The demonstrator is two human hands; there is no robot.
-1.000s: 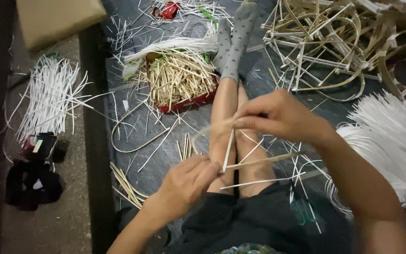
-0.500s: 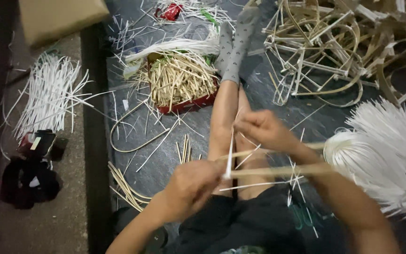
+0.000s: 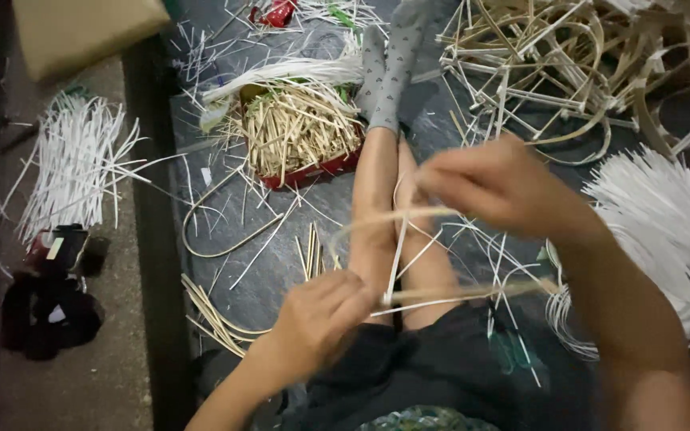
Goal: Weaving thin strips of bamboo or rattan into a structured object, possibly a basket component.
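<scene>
My left hand [image 3: 323, 313] pinches the near end of a thin bent bamboo strip [image 3: 377, 219] and a white plastic strip [image 3: 395, 259] above my lap. My right hand [image 3: 498, 185], blurred, grips the far part of the bent strip over my shins. A second bamboo stick [image 3: 473, 291] runs rightward from my left hand across my thighs. My legs stretch forward along a dark mat, with grey socks [image 3: 389, 68] on my feet.
A red tray [image 3: 313, 172] heaped with short bamboo sticks lies left of my feet. Bundles of white strips lie at far left [image 3: 73, 164] and at right [image 3: 664, 231]. Finished bamboo frames [image 3: 561, 64] pile at top right. A black object [image 3: 45, 307] sits on the floor.
My right hand has lifted and swung right, pulling the bent strip into a wider arc. My left hand stays low over my lap, holding the strip ends.
</scene>
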